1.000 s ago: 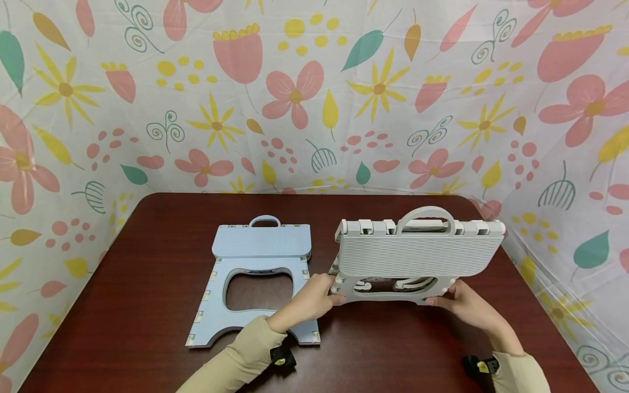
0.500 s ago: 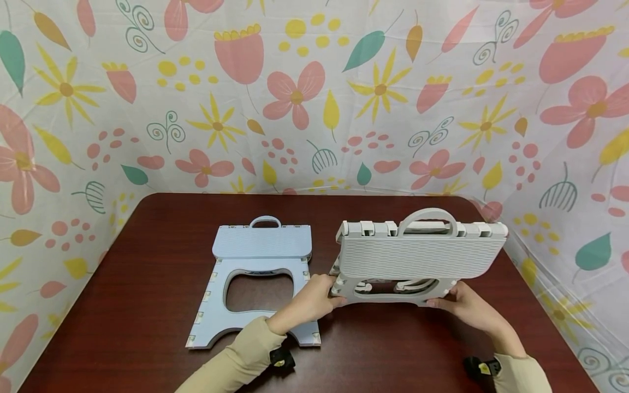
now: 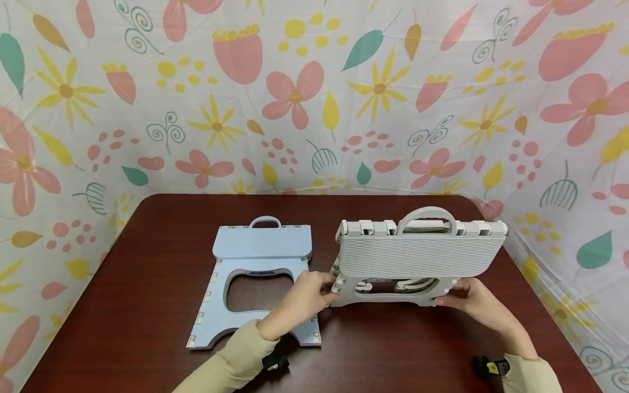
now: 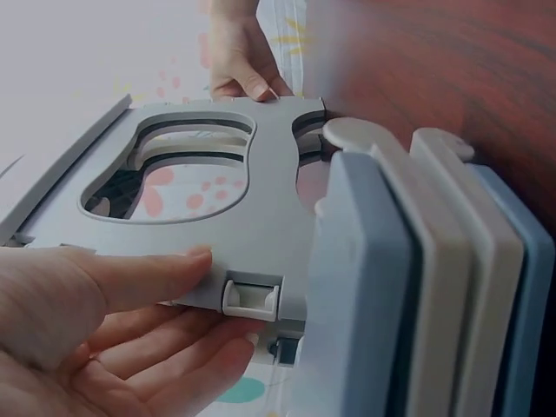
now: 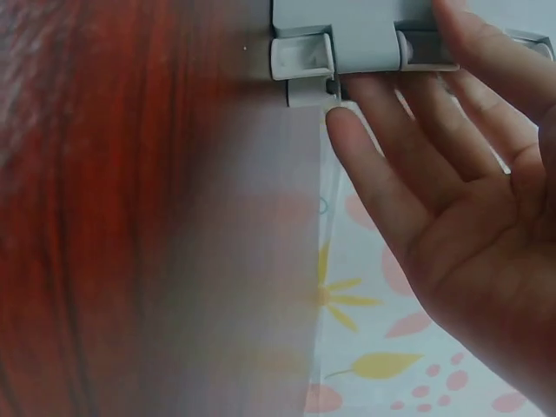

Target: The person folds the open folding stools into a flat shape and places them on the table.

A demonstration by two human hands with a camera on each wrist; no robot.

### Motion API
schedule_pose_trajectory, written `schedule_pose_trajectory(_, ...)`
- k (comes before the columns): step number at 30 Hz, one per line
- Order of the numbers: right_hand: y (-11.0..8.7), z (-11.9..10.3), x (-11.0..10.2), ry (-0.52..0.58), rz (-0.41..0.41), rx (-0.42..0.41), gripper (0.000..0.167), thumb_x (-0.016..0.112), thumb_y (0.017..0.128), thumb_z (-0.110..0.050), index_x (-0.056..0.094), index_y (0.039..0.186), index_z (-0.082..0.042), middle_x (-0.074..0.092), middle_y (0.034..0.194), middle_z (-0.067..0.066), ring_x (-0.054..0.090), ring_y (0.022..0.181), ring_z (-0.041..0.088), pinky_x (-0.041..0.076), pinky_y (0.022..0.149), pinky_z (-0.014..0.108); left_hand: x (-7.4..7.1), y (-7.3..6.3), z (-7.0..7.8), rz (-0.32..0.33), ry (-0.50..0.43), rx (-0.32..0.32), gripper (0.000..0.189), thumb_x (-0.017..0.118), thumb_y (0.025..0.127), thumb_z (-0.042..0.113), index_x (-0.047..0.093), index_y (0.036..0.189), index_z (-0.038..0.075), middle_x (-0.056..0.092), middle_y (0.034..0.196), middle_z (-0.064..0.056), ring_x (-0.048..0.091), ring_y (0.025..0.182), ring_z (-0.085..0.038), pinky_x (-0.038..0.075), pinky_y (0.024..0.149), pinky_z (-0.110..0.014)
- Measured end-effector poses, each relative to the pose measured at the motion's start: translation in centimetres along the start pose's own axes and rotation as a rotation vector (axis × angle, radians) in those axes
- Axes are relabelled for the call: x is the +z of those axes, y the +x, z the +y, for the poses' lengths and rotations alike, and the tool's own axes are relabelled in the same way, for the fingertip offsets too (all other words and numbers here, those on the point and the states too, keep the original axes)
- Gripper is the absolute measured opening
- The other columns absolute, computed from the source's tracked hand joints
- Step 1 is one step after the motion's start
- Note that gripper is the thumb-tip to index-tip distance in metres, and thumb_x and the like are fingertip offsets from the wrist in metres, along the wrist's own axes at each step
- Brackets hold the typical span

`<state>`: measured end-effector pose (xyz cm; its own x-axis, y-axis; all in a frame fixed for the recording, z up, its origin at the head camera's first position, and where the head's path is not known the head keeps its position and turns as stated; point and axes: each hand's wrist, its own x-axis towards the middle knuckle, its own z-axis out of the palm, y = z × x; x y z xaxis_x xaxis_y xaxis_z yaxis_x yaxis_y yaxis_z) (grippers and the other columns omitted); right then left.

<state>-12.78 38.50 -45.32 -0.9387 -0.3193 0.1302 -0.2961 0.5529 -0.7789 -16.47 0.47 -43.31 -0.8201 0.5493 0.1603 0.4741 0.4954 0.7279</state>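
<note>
A light grey folding step stool [image 3: 417, 256] stands upright, partly unfolded, on the right half of the table, carry handle at the top. My left hand [image 3: 306, 297] is at its lower left edge. In the left wrist view the thumb [image 4: 187, 268] lies on the leg panel, the other fingers behind it. My right hand [image 3: 476, 305] holds the lower right edge likewise, thumb in front. In the right wrist view its fingers [image 5: 408, 143] extend behind the hinged edge, the little finger standing off. Flat on the table to the left lies a folded blue step stool [image 3: 265, 243].
The blue stool lies close beside my left hand and forearm. The dark red wooden table [image 3: 162, 262] has rounded far corners. A flower-printed curtain [image 3: 295, 142] hangs behind it and along both sides.
Both hands have slid slightly outward along the grey stool's edges, their thumbs now overlapping less of its front. Both stools stay about where they were.
</note>
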Motion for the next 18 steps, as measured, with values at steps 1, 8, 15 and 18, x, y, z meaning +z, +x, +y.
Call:
schedule_pose_trajectory(1, 0.01, -0.01, 0.01, -0.002, 0.001, -0.002, 0.018, 0.075, 0.08, -0.001, 0.073, 0.098, -0.004, 0.073, 0.091, -0.01, 0.064, 0.083, -0.003, 0.051, 0.069, 0.017, 0.02, -0.04, -0.01, 0.001, -0.003, 0.004, 0.011, 0.076, 0.081, 0.008, 0.073, 0.092, 0.005, 0.072, 0.076, -0.004, 0.052, 0.06, 0.003, 0.042, 0.053, -0.013)
schedule_pose_trajectory(8, 0.06, -0.21, 0.24, -0.012, 0.011, -0.014, 0.018, 0.074, 0.08, 0.001, 0.074, 0.097, -0.003, 0.073, 0.09, -0.01, 0.064, 0.081, -0.003, 0.051, 0.066, 0.017, 0.01, -0.22, 0.02, 0.007, -0.025, 0.007, 0.011, 0.075, 0.082, 0.011, 0.074, 0.091, 0.006, 0.071, 0.07, -0.005, 0.047, 0.049, 0.005, 0.041, 0.047, -0.014)
schedule_pose_trajectory(15, 0.1, -0.2, 0.26, -0.03, 0.021, -0.033, 0.017, 0.075, 0.079, 0.001, 0.074, 0.095, -0.004, 0.073, 0.089, -0.01, 0.064, 0.079, -0.003, 0.051, 0.065, 0.017, -0.01, -0.27, 0.12, 0.03, 0.016, 0.041, 0.009, 0.075, 0.082, 0.013, 0.074, 0.088, 0.006, 0.07, 0.069, -0.003, 0.044, 0.048, 0.006, 0.04, 0.047, -0.012)
schedule_pose_trajectory(18, 0.06, -0.23, 0.28, -0.039, 0.026, -0.028, 0.017, 0.075, 0.079, 0.001, 0.074, 0.094, -0.005, 0.073, 0.088, -0.01, 0.064, 0.079, -0.004, 0.05, 0.065, 0.016, 0.0, -0.3, 0.16, 0.036, 0.024, 0.052, 0.009, 0.075, 0.081, 0.013, 0.074, 0.087, 0.006, 0.07, 0.068, -0.003, 0.043, 0.048, 0.006, 0.039, 0.047, -0.012)
